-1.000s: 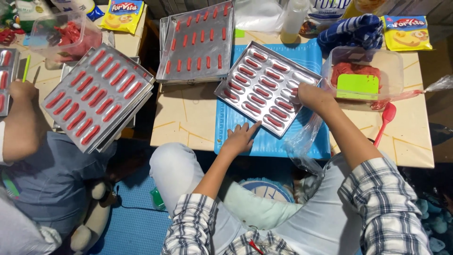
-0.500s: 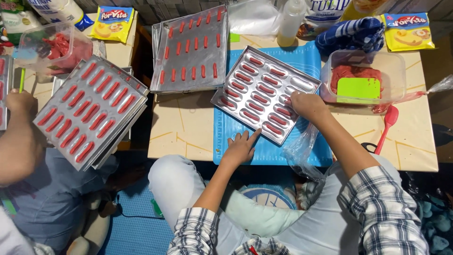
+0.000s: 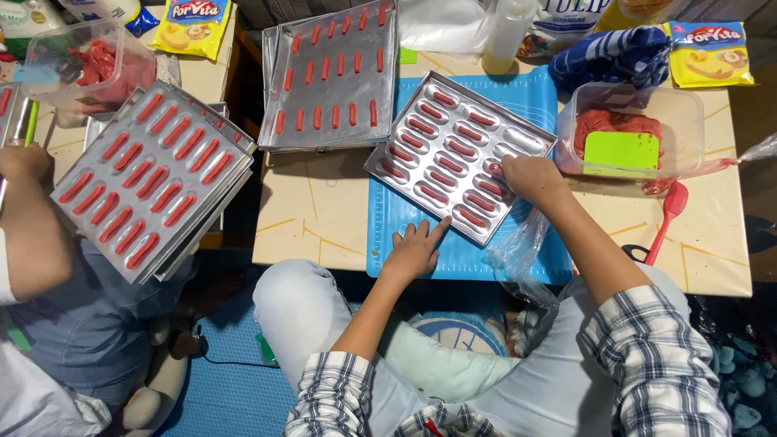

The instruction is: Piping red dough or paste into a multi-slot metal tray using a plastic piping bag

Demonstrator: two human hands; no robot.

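A metal mould tray lies tilted on a blue mat. Its oblong cavities hold red dough, and a few at the right end look bare. My right hand rests on the tray's right side, closed around the top of a clear plastic bag that trails down towards my lap. My left hand lies flat on the mat with its fingers apart. Its fingertips touch the tray's near edge.
A clear tub of red dough with a green scraper stands right of the tray, with a red spatula beside it. A second tray with red strips lies behind. A co-worker's arm holds another filled tray at left.
My right hand has slid a little nearer along the tray's right side. My left hand has barely shifted on the mat. The co-worker's tray has moved slightly.
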